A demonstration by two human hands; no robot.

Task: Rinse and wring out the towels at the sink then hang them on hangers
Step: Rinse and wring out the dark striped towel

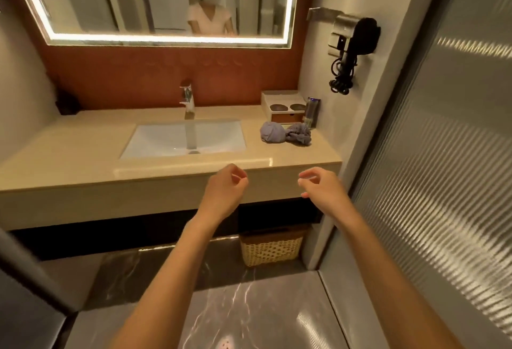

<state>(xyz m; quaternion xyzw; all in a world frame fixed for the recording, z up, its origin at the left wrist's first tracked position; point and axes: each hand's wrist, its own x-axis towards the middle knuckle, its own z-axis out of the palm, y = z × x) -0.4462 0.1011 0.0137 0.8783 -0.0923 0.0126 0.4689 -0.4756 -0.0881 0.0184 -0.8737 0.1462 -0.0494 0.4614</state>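
Two bunched grey-blue towels lie on the beige counter to the right of the sink: a balled one (273,132) and a twisted one (300,133) beside it. The white sink basin (166,140) is set into the counter, and water runs from the chrome tap (188,102) into it. My left hand (225,188) and my right hand (321,186) hang in front of the counter's front edge, below the towels, fingers loosely curled and holding nothing. No hangers are in view.
A white box with two dark round items (282,106) and a dark can (312,111) stand at the counter's back right. A wicker basket (271,249) sits under the counter. A hair dryer (357,46) hangs on the right wall. A ribbed glass door (443,154) closes off the right.
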